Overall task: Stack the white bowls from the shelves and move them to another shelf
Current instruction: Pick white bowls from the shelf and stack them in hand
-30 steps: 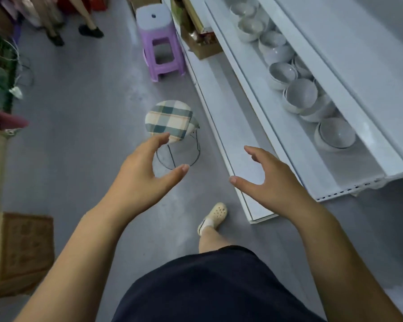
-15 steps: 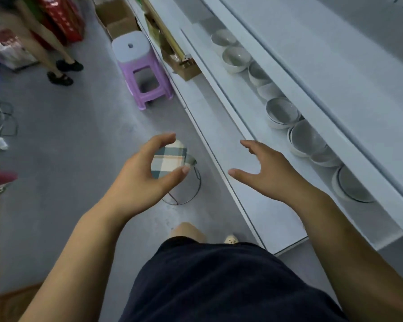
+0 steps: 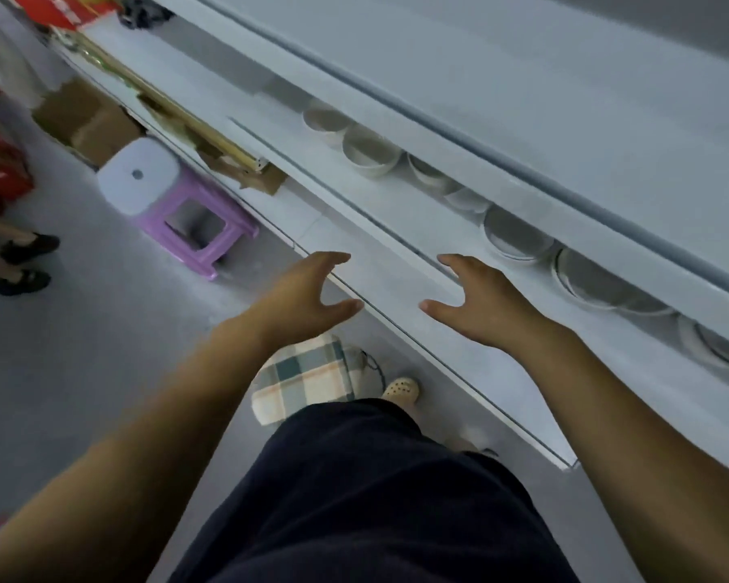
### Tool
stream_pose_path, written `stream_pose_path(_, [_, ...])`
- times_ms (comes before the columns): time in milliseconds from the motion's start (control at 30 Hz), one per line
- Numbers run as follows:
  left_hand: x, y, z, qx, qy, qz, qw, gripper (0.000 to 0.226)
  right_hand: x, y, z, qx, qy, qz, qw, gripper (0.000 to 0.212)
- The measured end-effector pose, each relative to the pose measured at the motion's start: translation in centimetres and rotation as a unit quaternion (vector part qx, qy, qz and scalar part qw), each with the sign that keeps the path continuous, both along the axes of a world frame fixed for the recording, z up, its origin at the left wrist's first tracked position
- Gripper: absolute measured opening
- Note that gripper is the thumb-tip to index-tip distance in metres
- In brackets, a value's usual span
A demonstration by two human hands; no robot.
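Left hand (image 3: 308, 296) empty, fingers loose | right hand (image 3: 476, 305) likewise | white bowls (image 3: 371, 151) in a row along the shelf (image 3: 396, 199), ahead-right of both hands | right hand nearer

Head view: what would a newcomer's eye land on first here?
The left hand and right hand are held out at centre, open and empty. Right of them, a row of white ceramic bowls lines a white metal shelf. A purple plastic stool stands on the floor at left.
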State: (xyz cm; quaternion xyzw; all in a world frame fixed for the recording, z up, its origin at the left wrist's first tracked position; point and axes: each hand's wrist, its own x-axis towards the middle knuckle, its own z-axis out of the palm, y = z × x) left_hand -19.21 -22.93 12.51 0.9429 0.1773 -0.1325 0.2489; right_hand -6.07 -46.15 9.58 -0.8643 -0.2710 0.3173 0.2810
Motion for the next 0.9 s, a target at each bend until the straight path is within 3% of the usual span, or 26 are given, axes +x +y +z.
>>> stream_pose_path(233, [9.5, 7.8, -6.8, 0.045, 0.008, -0.074, 0.996, 0.079, 2.2, 3.7, -2.7, 0.001, -0.041, -0.076, 0.996, 0.076])
stream_pose_path(467, [15.4, 11.4, -13.3, 0.013, -0.113, 0.018, 0.993, 0.076, 3.1, 4.5, -6.2, 0.041, -0.123, -0.115, 0.985, 0.071])
stream_pose_path(667, [18.4, 13.7, -16.1, -0.050, -0.189, 0.056, 0.979, 0.078, 4.2, 6.0, -8.5, 0.096, -0.139, -0.167, 0.971, 0.068])
stream_pose_path(900, [20.3, 17.2, -19.1, -0.165, -0.323, 0.131, 0.923, 0.074, 6.4, 12.8, -12.5, 0.146, -0.161, -0.192, 0.957, 0.062])
